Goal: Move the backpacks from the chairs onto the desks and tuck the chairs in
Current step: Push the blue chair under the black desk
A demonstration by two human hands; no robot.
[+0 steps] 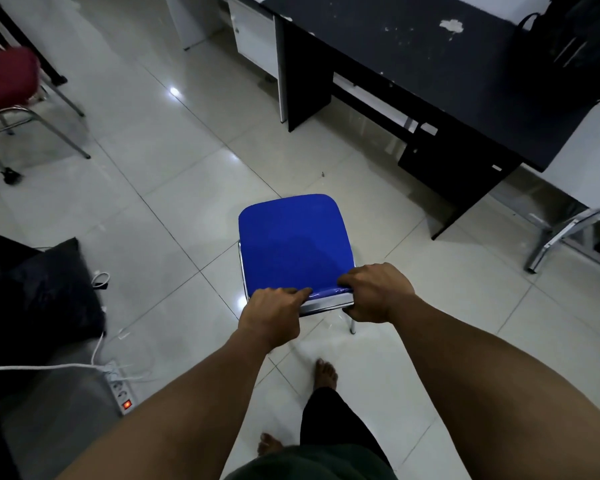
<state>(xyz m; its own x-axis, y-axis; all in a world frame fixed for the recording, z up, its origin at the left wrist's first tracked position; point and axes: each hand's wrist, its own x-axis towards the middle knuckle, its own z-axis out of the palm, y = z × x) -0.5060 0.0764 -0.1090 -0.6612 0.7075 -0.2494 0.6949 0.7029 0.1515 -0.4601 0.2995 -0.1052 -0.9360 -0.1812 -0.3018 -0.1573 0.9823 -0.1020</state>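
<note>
A blue chair [293, 242] with a chrome frame stands on the tiled floor in the middle, its seat bare. Both hands hold the top edge of its backrest: my left hand [272, 315] grips the left end and my right hand [378, 292] grips the right end. The black desk [413, 53] stands ahead to the upper right, its kneehole facing the chair, with open floor between them. A black backpack [568, 46] rests on the desk's far right end, partly cut off by the frame edge.
A red chair [7, 81] with chrome legs stands at the far left. A dark cushion [52, 292] lies at the left, with a white power strip [120, 389] and cables on the floor beside it. Chrome legs [555, 237] show at the right. My bare feet are below.
</note>
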